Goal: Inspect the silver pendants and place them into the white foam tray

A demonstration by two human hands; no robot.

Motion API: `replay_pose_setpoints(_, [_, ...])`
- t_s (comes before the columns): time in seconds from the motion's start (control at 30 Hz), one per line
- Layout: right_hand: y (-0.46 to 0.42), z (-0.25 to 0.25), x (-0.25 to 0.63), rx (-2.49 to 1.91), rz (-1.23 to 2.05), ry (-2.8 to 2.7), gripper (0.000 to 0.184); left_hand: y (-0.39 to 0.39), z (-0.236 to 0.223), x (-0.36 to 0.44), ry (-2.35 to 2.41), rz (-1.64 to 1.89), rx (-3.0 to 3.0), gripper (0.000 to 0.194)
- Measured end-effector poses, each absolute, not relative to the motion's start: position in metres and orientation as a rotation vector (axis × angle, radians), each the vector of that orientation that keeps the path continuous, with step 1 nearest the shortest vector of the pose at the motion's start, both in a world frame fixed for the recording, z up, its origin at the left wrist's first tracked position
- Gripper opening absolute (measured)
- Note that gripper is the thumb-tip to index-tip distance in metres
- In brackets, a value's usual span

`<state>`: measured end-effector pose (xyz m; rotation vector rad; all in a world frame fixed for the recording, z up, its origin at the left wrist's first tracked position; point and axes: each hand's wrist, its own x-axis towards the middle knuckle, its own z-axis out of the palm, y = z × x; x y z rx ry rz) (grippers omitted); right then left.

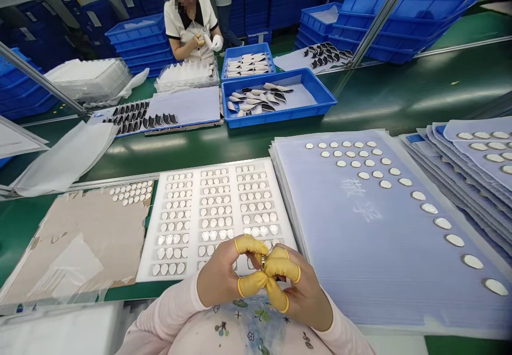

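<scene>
1. Left hand (224,272) and right hand (298,280): together, fingertips in yellow covers (282,267), both pinched on a small shiny piece (263,261) — mostly hidden by the fingers.
2. Piece location: held over the white tray's (196,211) near edge, toward its right corner.
3. Tray: round discs (181,268) in rows, three columns.
4. Cardboard (96,211): discs clustered at the far right corner.
5. Sheet stack (360,269): discs trail from far edge to near right corner.

Bright light glares off the green bench (248,140).
</scene>
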<state>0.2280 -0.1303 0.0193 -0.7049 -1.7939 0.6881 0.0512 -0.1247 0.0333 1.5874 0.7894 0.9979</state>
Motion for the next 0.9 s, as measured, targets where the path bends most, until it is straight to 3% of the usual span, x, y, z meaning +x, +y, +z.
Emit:
replay_pose_setpoints(0.4, [-0.130,0.019,0.228,-0.701,0.589,-1.939,0.024,-0.122,0.039,0.059,0.941,0.939,1.438,0.002])
replay_pose_setpoints(0.57, [-0.132,0.016,0.228,-0.679,0.624,-1.944,0.021,-0.118,0.040,0.058,0.976,0.805,1.217,0.020])
replay_pose_setpoints(0.9, [-0.131,0.010,0.231,-0.697,0.577,-1.866,0.018,-0.117,0.043,0.046,0.941,0.649,1.464,0.015])
